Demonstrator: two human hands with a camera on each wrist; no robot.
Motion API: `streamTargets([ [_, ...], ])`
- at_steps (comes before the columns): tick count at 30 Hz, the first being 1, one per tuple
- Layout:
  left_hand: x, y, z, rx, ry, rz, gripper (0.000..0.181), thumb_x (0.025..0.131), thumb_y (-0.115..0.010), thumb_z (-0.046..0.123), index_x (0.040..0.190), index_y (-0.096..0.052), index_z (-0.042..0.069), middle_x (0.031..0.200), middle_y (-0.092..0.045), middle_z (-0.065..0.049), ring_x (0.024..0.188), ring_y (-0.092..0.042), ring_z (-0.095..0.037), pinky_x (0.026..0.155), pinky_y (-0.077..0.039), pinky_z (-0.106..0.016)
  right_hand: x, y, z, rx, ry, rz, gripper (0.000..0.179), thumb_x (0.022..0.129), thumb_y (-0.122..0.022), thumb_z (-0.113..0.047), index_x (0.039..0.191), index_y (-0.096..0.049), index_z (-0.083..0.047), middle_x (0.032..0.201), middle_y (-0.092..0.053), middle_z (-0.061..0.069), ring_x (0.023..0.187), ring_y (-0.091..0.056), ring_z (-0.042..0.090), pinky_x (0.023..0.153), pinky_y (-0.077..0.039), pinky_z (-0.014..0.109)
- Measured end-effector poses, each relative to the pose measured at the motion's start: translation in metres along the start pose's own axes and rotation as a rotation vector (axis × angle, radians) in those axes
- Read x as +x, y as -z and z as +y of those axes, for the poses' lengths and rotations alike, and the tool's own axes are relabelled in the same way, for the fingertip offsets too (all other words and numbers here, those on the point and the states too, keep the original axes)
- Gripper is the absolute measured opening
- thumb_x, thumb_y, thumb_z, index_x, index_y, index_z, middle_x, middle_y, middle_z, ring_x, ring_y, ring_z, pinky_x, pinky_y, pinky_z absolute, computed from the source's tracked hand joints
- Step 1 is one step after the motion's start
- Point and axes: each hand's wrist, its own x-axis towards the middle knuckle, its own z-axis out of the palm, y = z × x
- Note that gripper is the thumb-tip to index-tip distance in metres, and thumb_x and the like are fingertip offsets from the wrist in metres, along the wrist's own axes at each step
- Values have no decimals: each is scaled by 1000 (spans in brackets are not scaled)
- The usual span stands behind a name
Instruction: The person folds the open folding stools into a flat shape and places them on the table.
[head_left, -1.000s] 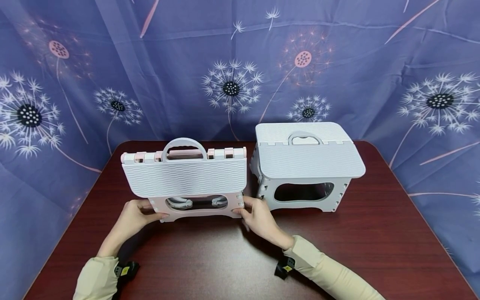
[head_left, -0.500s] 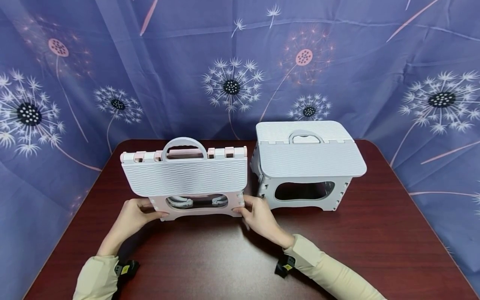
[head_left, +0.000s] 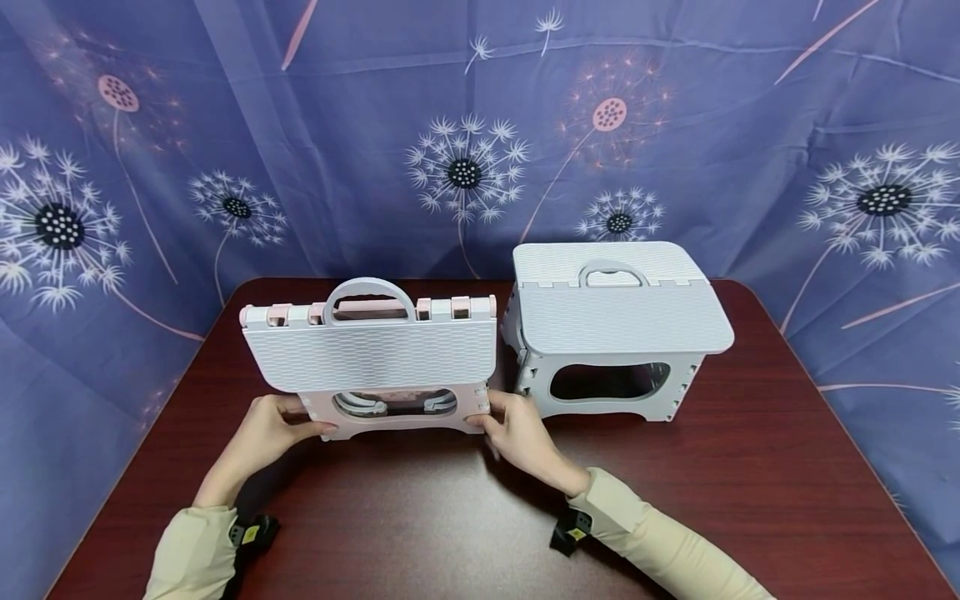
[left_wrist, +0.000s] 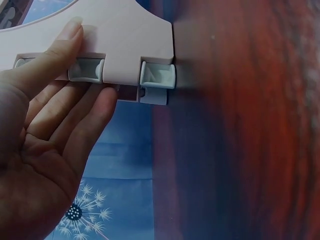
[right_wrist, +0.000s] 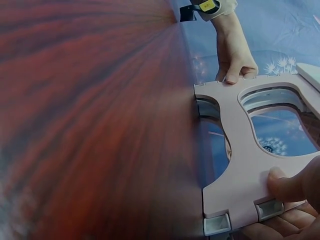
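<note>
A pink and white folding step stool (head_left: 375, 354) stands on the table at the left, partly folded, its front top panel sloping down and its grey handle arched above the hinge. My left hand (head_left: 270, 433) grips the lower left edge of its pink leg panel, thumb on the front face and fingers behind. At the opposite lower edge, my right hand (head_left: 522, 433) holds the panel the same way. In the left wrist view the thumb lies on the pink panel (left_wrist: 120, 30) beside white hinge pieces. The right wrist view shows both hands on the panel (right_wrist: 235, 145).
To the right stands a second folding stool (head_left: 622, 325), white and grey, unfolded with its top flat. The dark red wooden table (head_left: 420, 517) carries both stools. Behind hangs a blue cloth (head_left: 337, 167) with dandelion prints, close to the table's back edge.
</note>
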Motion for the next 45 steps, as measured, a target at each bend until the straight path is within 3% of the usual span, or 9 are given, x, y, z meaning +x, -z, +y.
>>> streamTargets([
  [11, 1, 0, -1, -11, -10, 8, 17, 69, -86, 12, 83, -77, 10, 77, -74, 2, 73, -61, 7, 59, -47, -15, 0, 0, -1, 0, 0, 3, 13, 87, -69, -5, 100, -70, -7, 71, -70, 11, 32, -52, 24, 34, -40, 23],
  [22, 0, 0, 1, -19, -2, 15, 18, 68, -87, 13, 83, -78, 11, 77, -74, 7, 74, -61, 8, 59, -47, -14, 0, 1, -1, 16, -9, -13, 14, 87, -68, -6, 101, -70, -7, 63, -67, 14, 33, -53, 29, 34, -39, 23],
  [32, 0, 0, 2, 1, 9, 19, 21, 66, -88, 13, 84, -77, 11, 77, -74, 1, 69, -61, 6, 56, -47, -16, 1, 1, 2, 11, 2, -7, 15, 87, -69, -8, 102, -70, -8, 63, -66, 13, 31, -51, 22, 34, -37, 21],
  [36, 0, 1, 0, 22, 13, 19, 21, 66, -88, 13, 84, -77, 11, 76, -74, 2, 69, -61, 6, 56, -48, -16, 0, 2, 0, 14, 1, -8, 16, 87, -69, -8, 103, -70, -9, 63, -67, 13, 31, -52, 25, 34, -37, 21],
  [45, 0, 2, 2, -4, 27, -3, 22, 67, -87, 13, 86, -77, 9, 79, -74, 2, 70, -62, 6, 57, -50, -17, -2, 2, -1, 8, 0, -25, 15, 89, -68, -11, 104, -67, -10, 51, -60, 14, 33, -52, 28, 49, -47, 21],
])
